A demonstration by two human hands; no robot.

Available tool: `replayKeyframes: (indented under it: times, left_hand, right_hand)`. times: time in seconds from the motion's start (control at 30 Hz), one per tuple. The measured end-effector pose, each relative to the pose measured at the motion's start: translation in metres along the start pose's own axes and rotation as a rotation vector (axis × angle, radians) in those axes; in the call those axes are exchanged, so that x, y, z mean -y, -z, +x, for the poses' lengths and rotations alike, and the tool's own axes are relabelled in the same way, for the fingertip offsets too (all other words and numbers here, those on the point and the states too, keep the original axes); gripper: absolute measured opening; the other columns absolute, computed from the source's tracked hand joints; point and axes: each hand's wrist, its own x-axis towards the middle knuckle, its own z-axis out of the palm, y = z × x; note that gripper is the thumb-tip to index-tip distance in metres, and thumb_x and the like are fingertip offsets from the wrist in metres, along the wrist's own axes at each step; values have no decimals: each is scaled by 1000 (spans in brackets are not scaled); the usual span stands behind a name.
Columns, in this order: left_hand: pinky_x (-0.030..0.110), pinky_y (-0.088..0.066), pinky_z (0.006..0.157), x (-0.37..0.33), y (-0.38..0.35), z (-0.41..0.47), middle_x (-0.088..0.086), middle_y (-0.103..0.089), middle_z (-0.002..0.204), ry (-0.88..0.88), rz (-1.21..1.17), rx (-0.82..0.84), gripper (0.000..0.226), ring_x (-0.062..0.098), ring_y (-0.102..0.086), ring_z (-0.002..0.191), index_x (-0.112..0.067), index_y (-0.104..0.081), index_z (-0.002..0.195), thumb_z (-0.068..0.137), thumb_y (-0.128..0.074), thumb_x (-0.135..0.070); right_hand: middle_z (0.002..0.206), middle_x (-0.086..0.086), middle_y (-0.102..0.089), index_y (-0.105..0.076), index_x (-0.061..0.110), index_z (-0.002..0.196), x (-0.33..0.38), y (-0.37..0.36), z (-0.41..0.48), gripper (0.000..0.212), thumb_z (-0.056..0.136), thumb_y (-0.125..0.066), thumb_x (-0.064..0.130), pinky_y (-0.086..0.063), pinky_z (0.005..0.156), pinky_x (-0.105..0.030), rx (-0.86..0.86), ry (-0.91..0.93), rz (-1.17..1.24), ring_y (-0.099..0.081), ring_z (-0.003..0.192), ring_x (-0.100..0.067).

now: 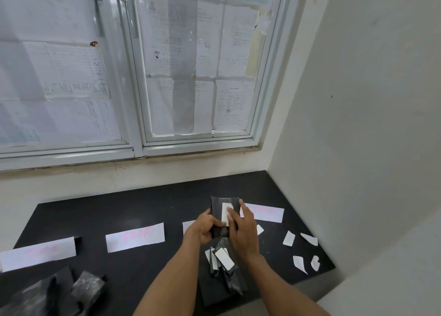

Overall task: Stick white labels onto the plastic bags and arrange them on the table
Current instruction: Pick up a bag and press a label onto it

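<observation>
Above the black table I hold a folded black plastic bag upright. My left hand grips its lower left side. My right hand lies across the front of the bag, with its fingers pressing on a white label there. Below my hands lies a pile of black bags with white labels on the table near its front edge.
Long white paper strips with pink writing lie in a row: far left, middle, and behind my hands. Loose white label pieces are scattered on the right. Crumpled black bags sit at the lower left. The wall closes the right side.
</observation>
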Motion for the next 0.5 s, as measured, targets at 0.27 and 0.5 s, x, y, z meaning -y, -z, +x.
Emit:
replayKeyframes:
  times: [0.27,0.5]
  left_hand:
    - [41,-59,66,9,8,-10,15,-71,97,124,88,124,61,34,-68,86,-18,-55,123,79,-47,24]
    - [47,-58,82,13,21,-5,15,-74,99,180,76,-151,44,32,-70,93,-6,-64,114,78,-78,-27]
  right_hand:
    - [113,-3,-68,-68,16,113,-1,1,21,30,84,-71,22,-52,90,-32,-189,-479,428,-62,101,-14]
    - [109,-4,-67,-61,18,121,11,-11,13,43,81,-74,27,-51,78,-17,5,-531,520,-63,89,-8]
